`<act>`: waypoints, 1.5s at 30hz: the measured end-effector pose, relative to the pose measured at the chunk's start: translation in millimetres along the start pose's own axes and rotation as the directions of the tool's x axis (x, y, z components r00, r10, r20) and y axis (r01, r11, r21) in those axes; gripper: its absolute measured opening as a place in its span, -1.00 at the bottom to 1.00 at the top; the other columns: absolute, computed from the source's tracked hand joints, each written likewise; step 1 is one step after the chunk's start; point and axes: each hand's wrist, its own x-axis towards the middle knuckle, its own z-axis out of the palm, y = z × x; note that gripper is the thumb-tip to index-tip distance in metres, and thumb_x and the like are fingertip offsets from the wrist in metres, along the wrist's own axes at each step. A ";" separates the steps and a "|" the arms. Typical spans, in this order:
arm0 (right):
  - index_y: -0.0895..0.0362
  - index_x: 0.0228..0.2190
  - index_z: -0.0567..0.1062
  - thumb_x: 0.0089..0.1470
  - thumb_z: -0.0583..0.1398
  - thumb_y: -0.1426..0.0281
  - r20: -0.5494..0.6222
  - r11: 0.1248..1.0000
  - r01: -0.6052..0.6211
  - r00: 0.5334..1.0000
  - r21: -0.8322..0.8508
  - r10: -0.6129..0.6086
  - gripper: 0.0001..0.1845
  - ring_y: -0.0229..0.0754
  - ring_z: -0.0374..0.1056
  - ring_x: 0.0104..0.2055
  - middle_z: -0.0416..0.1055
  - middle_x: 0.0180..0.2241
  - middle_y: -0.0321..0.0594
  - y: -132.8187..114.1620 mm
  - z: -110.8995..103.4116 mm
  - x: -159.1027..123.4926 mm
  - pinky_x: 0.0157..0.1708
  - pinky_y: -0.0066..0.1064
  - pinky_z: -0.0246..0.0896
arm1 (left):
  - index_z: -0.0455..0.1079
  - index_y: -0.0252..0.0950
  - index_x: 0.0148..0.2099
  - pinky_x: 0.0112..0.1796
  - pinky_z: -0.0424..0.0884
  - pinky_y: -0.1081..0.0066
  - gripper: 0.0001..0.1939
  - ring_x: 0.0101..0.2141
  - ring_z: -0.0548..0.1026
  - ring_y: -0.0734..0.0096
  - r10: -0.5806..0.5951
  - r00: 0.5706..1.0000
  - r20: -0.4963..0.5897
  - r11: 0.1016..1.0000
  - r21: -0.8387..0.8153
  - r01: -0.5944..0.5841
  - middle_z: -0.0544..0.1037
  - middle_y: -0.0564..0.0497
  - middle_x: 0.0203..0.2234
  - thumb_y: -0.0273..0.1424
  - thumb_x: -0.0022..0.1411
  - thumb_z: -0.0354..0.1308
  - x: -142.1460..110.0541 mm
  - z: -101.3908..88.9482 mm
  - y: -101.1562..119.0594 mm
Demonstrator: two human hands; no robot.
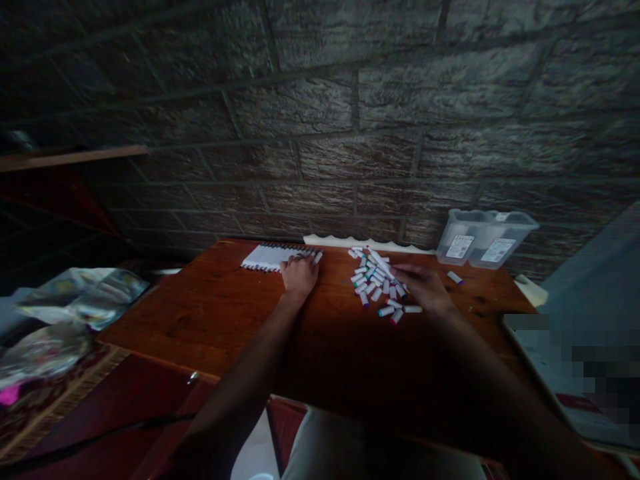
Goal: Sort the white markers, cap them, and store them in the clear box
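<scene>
A row of white markers [267, 257] with dark ends lies side by side at the back left of the wooden table. My left hand [299, 275] rests at the right end of this row, fingers curled down around a white marker [319, 257] there. To the right is a loose pile of white markers [373, 283] with coloured ends in green, purple, red and blue. Over the pile's right side, my right hand [423, 283] pinches one long white marker [381, 263], which slants up to the left. Its fingertips are partly hidden and dim.
Two clear plastic containers [485, 239] with labels stand at the back right by the brick wall [325, 160]. A single marker [455, 277] lies before them. White wavy trim [370, 244] runs along the table's [200, 320] back edge. Plastic bags [83, 297] lie at the left.
</scene>
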 end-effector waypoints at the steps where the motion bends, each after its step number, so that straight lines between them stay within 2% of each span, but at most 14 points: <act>1: 0.12 -0.27 0.63 -0.18 0.36 0.16 0.009 1.000 -0.013 1.000 0.021 0.013 -0.60 -0.10 0.49 -0.26 0.61 -0.28 -0.20 -0.5 0.4 -0.4 -0.21 -0.28 0.37 | 0.51 -0.17 -0.09 -0.07 0.19 0.12 -0.68 -0.06 0.41 0.05 0.007 1.000 -0.004 1.000 -0.004 -0.007 0.57 -0.16 -0.16 -0.26 0.30 -0.04 -0.1 0.2 0.5; 7: 0.10 -0.24 0.60 -0.17 0.35 0.12 0.095 0.970 -0.130 0.989 0.206 0.112 -0.56 -0.19 0.47 -0.32 0.59 -0.24 -0.19 1.6 2.7 -1.7 -0.44 -0.45 0.31 | 0.52 -0.16 -0.07 -0.06 0.19 0.12 -0.68 -0.05 0.41 0.04 0.007 1.000 0.001 0.999 -0.037 -0.007 0.58 -0.15 -0.16 -0.30 0.30 -0.03 0.5 2.4 0.8; 15: 0.07 -0.30 0.58 -0.08 0.34 0.29 0.235 0.835 -0.308 0.947 0.456 0.221 -0.76 -0.27 0.43 -0.42 0.58 -0.28 -0.22 -4.7 4.3 -5.6 -0.45 -0.48 0.34 | 0.56 -0.18 -0.12 -0.08 0.18 0.11 -0.63 -0.04 0.36 -0.02 -0.012 1.000 0.004 1.000 -0.005 0.012 0.57 -0.19 -0.18 -0.37 0.30 -0.09 1.8 1.4 -0.5; 21: 0.07 -0.29 0.57 0.00 0.29 0.33 0.273 0.810 -0.341 0.933 0.477 0.233 -0.83 -0.28 0.42 -0.42 0.56 -0.31 -0.24 -4.8 5.1 -6.3 -0.47 -0.48 0.33 | 0.56 -0.24 -0.14 -0.06 0.17 0.08 -0.65 -0.02 0.33 -0.03 -0.020 0.999 0.031 0.999 0.041 0.019 0.54 -0.23 -0.14 -0.32 0.29 -0.07 0.9 2.4 2.3; 28: 0.06 -0.29 0.57 0.01 0.28 0.32 0.258 0.844 -0.310 0.942 0.438 0.213 -0.83 -0.26 0.44 -0.37 0.57 -0.25 -0.23 -1.7 4.7 -3.9 -0.42 -0.48 0.36 | 0.55 -0.22 -0.15 -0.08 0.18 0.09 -0.67 -0.05 0.36 -0.04 -0.017 1.000 -0.003 1.000 0.022 0.017 0.56 -0.23 -0.18 -0.32 0.27 -0.05 1.3 4.4 1.3; 39: 0.07 -0.33 0.58 -0.06 0.35 0.36 0.260 0.790 -0.353 0.932 0.501 0.252 -0.83 -0.35 0.37 -0.50 0.55 -0.37 -0.30 -5.3 7.3 -6.3 -0.50 -0.55 0.31 | 0.57 -0.17 -0.15 -0.08 0.16 0.11 -0.66 -0.09 0.40 0.02 0.007 1.000 0.023 1.000 0.001 -0.007 0.61 -0.16 -0.28 -0.32 0.28 -0.05 0.1 2.1 2.4; 45: 0.06 -0.32 0.58 -0.04 0.34 0.32 0.234 0.844 -0.318 0.943 0.431 0.236 -0.82 -0.31 0.40 -0.46 0.57 -0.32 -0.27 -5.0 6.5 -6.4 -0.48 -0.51 0.31 | 0.58 -0.24 -0.21 -0.07 0.12 0.06 -0.68 -0.06 0.38 -0.02 -0.030 1.000 -0.001 0.999 0.017 0.030 0.62 -0.18 -0.29 -0.38 0.24 -0.03 2.3 -0.7 2.9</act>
